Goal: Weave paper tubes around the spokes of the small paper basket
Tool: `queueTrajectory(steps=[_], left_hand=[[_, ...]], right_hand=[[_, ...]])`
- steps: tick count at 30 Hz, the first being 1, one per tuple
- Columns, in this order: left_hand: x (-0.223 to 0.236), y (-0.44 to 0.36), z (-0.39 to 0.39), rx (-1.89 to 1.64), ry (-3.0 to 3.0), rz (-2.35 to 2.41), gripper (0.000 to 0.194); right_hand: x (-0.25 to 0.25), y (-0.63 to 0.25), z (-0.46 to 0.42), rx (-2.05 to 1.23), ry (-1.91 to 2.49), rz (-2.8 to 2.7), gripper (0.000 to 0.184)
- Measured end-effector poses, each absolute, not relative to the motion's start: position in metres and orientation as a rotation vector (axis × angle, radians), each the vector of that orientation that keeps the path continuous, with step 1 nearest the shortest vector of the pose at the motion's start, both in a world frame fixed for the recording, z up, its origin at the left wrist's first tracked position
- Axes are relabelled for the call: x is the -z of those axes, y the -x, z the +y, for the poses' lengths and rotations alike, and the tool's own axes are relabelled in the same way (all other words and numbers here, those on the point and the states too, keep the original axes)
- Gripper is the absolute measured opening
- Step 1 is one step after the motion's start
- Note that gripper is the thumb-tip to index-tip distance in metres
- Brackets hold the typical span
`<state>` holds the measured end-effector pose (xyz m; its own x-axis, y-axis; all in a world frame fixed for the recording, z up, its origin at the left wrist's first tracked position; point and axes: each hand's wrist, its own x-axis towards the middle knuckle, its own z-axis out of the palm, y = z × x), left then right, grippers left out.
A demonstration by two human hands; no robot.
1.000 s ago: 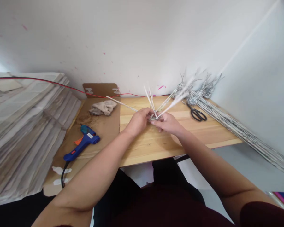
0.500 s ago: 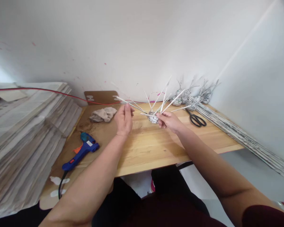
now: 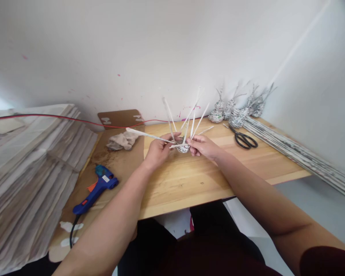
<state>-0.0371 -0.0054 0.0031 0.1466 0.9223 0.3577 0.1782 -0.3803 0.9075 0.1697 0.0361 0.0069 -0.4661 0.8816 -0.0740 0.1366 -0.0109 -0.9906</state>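
A small woven paper basket [image 3: 183,148], made of rolled newspaper, sits between my hands just over the wooden tabletop. Several white paper sticks [image 3: 193,122] fan upward and outward from it. My right hand [image 3: 201,146] pinches the basket's right side between thumb and fingers. On the left, my left hand [image 3: 160,151] is closed around a paper stick [image 3: 142,133] close to the basket; the stick's free end points out to the left. The fingertips of the left hand are partly hidden behind the sticks.
A blue glue gun [image 3: 97,188] lies left on brown cardboard, near a crumpled cloth [image 3: 122,140]. A tall newspaper stack [image 3: 37,180] stands far left. At right are black scissors [image 3: 243,140], woven paper pieces [image 3: 216,115] and long paper tubes [image 3: 293,153]. A red cord [image 3: 74,117] runs behind.
My left hand has moved right, from out along a paper stick to beside the basket. The sticks now stand more upright. My right hand keeps hold of the basket's right side.
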Motion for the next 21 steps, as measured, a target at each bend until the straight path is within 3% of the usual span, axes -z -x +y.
queueTrajectory(steps=[3,8,15,21], left_hand=[[-0.0053,0.0390,-0.0075,-1.142,-1.736,0.959,0.045],[-0.0022,0.0395,-0.0062,-1.079,-1.564,1.020,0.033],[-0.0043,0.0380,-0.0072,-1.041,-1.369,1.098,0.045],[-0.0089,0.0345,-0.0116,-1.036,-1.470,1.090,0.042]], right_hand=[[-0.0083,-0.1717,0.0342,-1.526,1.072,-1.668,0.037],[-0.0078,-0.1694,0.0319,-1.506,1.060,-1.742,0.033],[-0.0069,-0.1650,0.0302,-1.519,1.032,-1.778,0.036],[-0.0081,-0.1652,0.0294,-1.514,1.050,-1.789,0.030]])
